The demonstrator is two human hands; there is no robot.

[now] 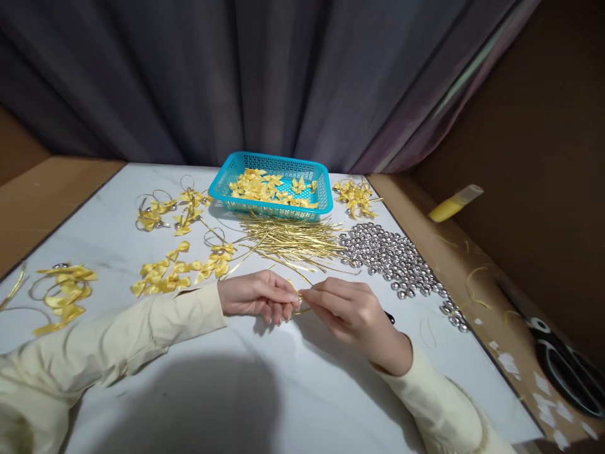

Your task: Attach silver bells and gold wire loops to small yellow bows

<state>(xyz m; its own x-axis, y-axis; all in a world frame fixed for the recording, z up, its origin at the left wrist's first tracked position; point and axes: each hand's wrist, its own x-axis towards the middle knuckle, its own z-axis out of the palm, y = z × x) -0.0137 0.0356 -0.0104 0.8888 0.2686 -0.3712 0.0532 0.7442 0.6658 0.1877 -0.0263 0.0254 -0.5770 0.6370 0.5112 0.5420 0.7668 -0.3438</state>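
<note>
Left hand (258,294) and right hand (347,309) pinch a gold wire (299,292) between their meeting fingertips.

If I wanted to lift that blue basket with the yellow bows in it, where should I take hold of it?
Probably by the rim of the blue basket on its two short sides, one hand from the left and one from the right. It sits flat and open-topped, its rolled rim juts outward, and the near side is crowded by the gold strips.
</note>
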